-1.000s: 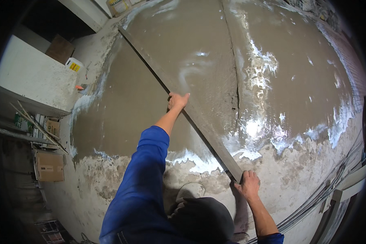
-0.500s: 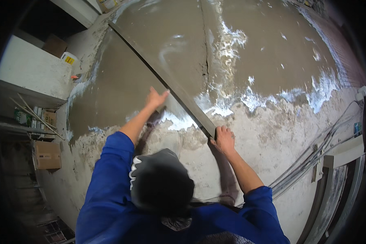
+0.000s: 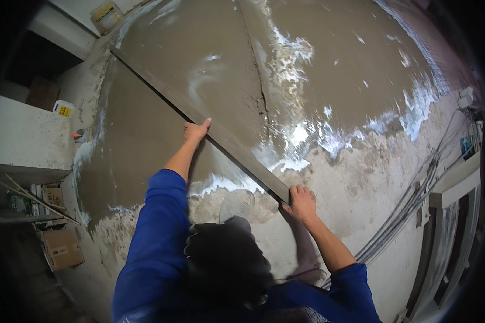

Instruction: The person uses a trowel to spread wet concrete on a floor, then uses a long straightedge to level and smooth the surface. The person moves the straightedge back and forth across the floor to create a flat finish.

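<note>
Long grey straightedge (image 3: pixel 199 119): lies diagonally from upper left to lower centre across wet screed (image 3: pixel 339 70). Left hand (image 3: pixel 196 131) curled over its middle; right hand (image 3: pixel 302 203) clasps the near end. Risk: uneven pressure likely gouges the soft surface or leaves ridges.

both arms outstretched, fingers (image 3: pixel 203 126) curled
</note>
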The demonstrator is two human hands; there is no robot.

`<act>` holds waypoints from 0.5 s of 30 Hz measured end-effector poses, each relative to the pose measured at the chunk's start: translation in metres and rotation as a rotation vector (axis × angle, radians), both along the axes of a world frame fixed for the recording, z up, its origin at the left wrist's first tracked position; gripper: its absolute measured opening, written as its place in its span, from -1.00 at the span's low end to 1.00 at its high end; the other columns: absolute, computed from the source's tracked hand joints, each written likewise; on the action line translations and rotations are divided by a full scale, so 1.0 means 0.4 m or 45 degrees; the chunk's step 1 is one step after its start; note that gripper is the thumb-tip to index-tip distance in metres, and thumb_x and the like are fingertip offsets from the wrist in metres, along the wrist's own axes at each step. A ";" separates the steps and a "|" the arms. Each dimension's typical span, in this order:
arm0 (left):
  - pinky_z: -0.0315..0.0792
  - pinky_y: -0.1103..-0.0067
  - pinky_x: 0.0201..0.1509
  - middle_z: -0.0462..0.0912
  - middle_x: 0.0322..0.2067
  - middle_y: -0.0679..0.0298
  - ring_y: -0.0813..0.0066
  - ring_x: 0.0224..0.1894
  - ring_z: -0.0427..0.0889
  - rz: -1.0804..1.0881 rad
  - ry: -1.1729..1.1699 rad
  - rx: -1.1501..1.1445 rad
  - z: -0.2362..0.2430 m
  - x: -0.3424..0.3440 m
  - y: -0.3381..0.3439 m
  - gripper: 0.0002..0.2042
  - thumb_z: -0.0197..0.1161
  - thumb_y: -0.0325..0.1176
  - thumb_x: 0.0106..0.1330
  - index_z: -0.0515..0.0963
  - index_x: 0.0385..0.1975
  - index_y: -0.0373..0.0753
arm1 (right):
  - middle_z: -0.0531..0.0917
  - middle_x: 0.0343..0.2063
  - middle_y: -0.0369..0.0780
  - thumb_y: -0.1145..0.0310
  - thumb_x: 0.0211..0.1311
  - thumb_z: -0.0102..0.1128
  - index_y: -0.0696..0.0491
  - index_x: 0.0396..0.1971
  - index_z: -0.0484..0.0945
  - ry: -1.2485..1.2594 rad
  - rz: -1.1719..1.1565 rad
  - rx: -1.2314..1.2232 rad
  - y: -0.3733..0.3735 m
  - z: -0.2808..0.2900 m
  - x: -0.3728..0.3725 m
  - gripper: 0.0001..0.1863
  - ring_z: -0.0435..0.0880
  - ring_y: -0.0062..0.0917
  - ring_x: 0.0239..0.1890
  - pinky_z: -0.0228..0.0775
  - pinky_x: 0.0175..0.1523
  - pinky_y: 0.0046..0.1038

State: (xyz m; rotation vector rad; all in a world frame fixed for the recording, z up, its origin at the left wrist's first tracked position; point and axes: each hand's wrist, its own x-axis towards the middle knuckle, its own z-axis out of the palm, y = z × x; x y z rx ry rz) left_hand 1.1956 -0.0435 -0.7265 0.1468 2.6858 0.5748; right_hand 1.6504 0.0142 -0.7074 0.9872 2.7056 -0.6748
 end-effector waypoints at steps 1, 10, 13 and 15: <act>0.38 0.30 0.31 0.39 0.24 -0.29 -0.09 0.28 0.46 -0.032 -0.040 0.009 -0.007 -0.015 0.009 0.09 0.40 0.28 0.05 0.16 0.26 -0.67 | 0.54 -0.11 -0.14 0.09 -0.09 0.52 0.02 -0.03 0.44 -0.015 -0.001 -0.009 -0.001 -0.002 -0.003 -0.36 0.51 -0.21 0.06 0.33 0.14 -0.11; 0.42 0.23 0.26 0.52 0.12 -0.26 -0.09 0.18 0.55 0.085 -0.126 0.048 0.061 0.016 0.070 0.11 0.53 -0.12 -0.03 -0.06 0.38 -0.58 | 0.51 -0.20 -0.12 0.13 -0.19 0.54 0.09 -0.18 0.44 0.023 0.047 0.015 0.005 -0.035 -0.019 -0.40 0.53 -0.14 -0.07 0.45 -0.09 -0.13; 0.45 0.21 0.21 0.55 0.06 -0.25 -0.10 0.11 0.59 0.078 -0.070 0.055 0.075 -0.013 0.081 0.06 0.52 -0.14 -0.03 -0.02 0.35 -0.57 | 0.50 -0.22 -0.11 0.13 -0.19 0.54 0.10 -0.19 0.43 0.117 0.051 0.031 0.009 -0.049 -0.056 -0.40 0.53 -0.13 -0.10 0.45 -0.09 -0.14; 0.45 0.22 0.21 0.56 0.05 -0.23 -0.09 0.11 0.59 0.064 -0.075 0.060 0.071 -0.044 0.087 0.03 0.51 -0.14 -0.01 0.00 0.33 -0.56 | 0.50 -0.22 -0.11 0.12 -0.16 0.52 0.10 -0.20 0.43 0.131 0.042 0.028 0.014 -0.049 -0.082 -0.42 0.53 -0.14 -0.11 0.45 -0.07 -0.13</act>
